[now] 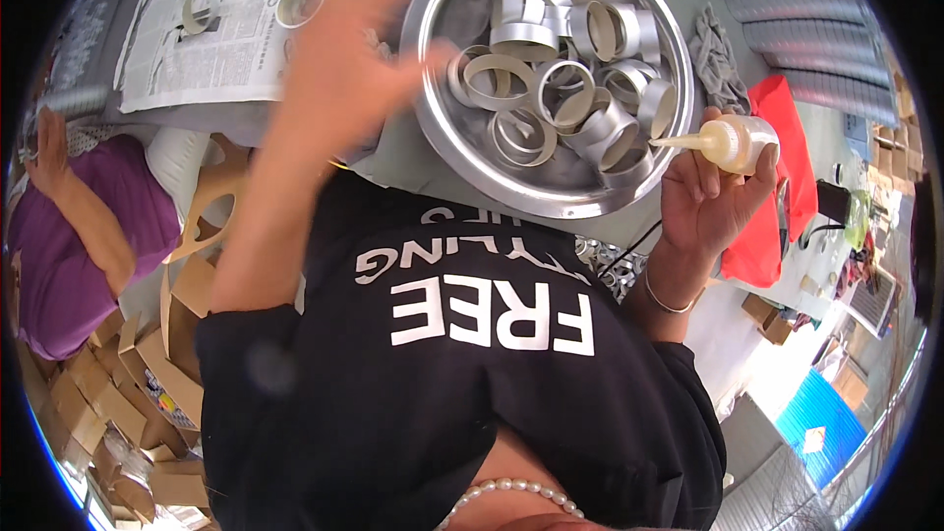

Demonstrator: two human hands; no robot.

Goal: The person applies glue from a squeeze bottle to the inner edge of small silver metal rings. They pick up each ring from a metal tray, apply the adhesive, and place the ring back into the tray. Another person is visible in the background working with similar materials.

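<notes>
Seemingly early: two rings (286, 9) on newspaper (226, 79), 10 o'clock; many more in tray (560, 204), 1 o'clock. Right hand (700, 205) grips bottle (739, 145); left hand (346, 51) blurred, grasp undetermined.

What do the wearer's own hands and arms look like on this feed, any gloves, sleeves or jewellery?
Both hands are ungloved: left hand, right hand. Short black sleeves, the left sleeve and right sleeve, leave the forearms uncovered. A thin, pale bangle circles the right wrist. The left hand is motion-blurred, so fine details are unclear.
</notes>
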